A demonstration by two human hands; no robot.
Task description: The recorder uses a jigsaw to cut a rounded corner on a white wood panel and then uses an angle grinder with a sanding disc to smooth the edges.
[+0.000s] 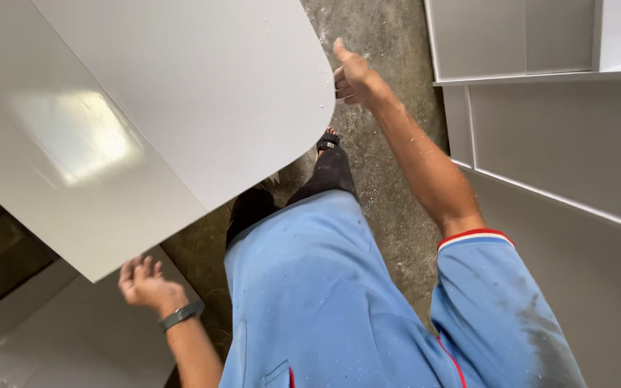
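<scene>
A large white panel [145, 108] with a rounded corner is tilted across the upper left. My right hand [352, 74] grips its rounded far edge, thumb up. My left hand [145, 284], with a dark wristband, sits under the panel's near edge, palm up and fingers spread against the underside. A second grey-white board [95, 338] lies below the left hand. My blue shirt, dark trousers and a sandalled foot [328, 140] show in the middle.
Grey cabinet carcasses with shelves [540, 108] stand along the right. The concrete floor [389, 187] between them and the panel is dusted with white chips. A dark gap [1, 251] opens at the left under the panel.
</scene>
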